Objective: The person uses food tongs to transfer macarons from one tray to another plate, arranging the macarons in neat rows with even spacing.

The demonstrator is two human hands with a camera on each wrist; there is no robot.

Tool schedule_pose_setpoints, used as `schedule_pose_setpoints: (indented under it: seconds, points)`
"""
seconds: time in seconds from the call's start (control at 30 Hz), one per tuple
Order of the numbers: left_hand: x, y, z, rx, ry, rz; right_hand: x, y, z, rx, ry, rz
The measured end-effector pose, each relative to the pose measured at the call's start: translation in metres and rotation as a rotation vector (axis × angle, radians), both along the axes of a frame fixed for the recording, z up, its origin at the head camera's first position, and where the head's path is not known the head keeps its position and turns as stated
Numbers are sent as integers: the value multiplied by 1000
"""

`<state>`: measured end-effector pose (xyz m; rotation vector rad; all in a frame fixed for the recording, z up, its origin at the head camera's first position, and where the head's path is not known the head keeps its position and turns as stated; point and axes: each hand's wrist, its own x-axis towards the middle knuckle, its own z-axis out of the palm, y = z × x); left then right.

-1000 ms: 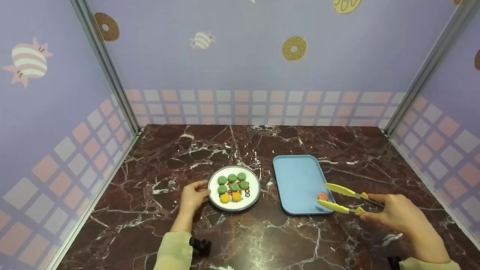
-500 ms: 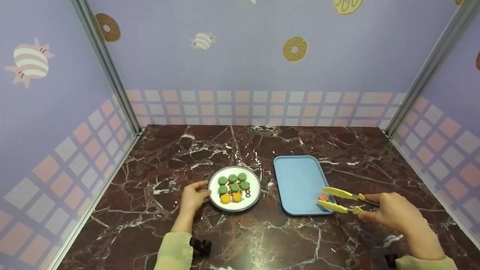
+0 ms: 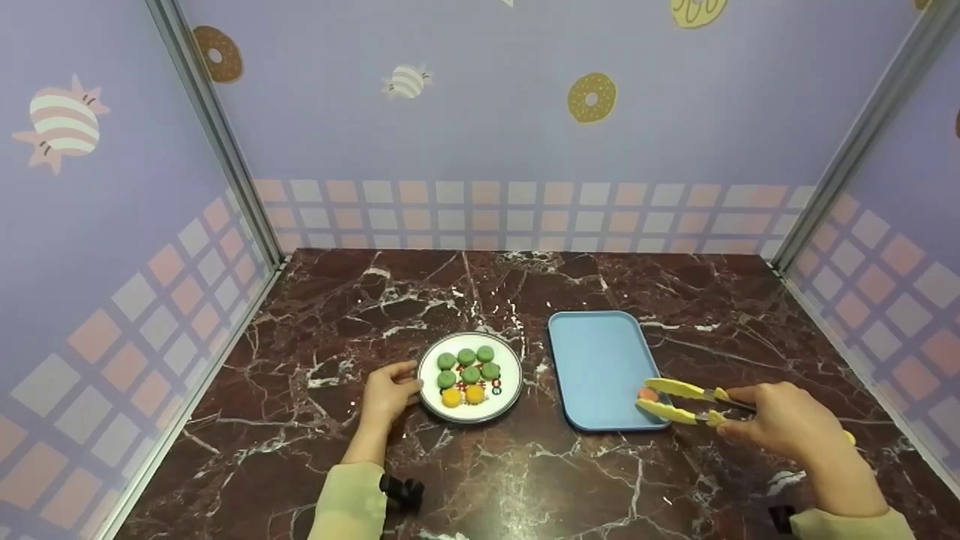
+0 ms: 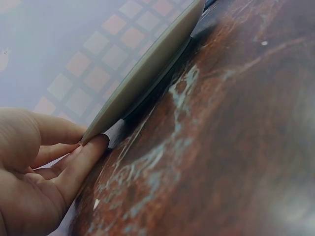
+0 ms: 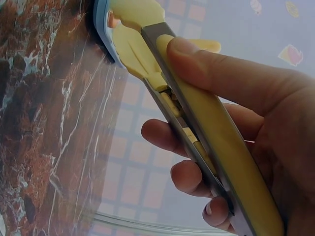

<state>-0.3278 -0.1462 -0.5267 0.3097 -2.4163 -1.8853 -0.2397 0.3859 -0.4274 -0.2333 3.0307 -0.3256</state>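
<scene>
My left hand (image 3: 386,396) pinches the left rim of a round white plate (image 3: 510,367) with a dark edge. The left wrist view shows the thumb (image 4: 81,164) under the rim and fingers above. Several green round pieces (image 3: 470,374) and two yellow ones (image 3: 475,394) lie on the plate. My right hand (image 3: 795,420) grips yellow-tipped food tongs (image 3: 670,412); in the right wrist view its thumb and fingers hold the handles (image 5: 211,142) from opposite sides. The tong tips stand around an orange round piece (image 3: 646,394) in the light blue tray (image 3: 600,345); whether both touch it is hard to tell.
Plate and tray stand side by side on a dark red marbled table (image 3: 525,480), with a gap between them. Purple patterned panels (image 3: 487,127) enclose the back and both sides. Small white specks (image 3: 517,322) show behind the plate.
The tong tips have drawn closer together around the orange piece, the upper arm coming down. My right hand has shifted slightly left. The left hand and plate stay put.
</scene>
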Motion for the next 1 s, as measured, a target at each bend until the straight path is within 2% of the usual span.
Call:
schedule_pose_setpoints:
  seconds: [0.2, 0.7, 1.0]
  points:
    - [0, 0, -1, -7, -8, 0, -1, -1, 1, 2, -28, 0]
    - [1, 0, 0, 9, 11, -5, 3, -1, -2, -9, 17, 14]
    - [1, 0, 1, 1, 5, -4, 3, -12, 4, -17, 62, 28]
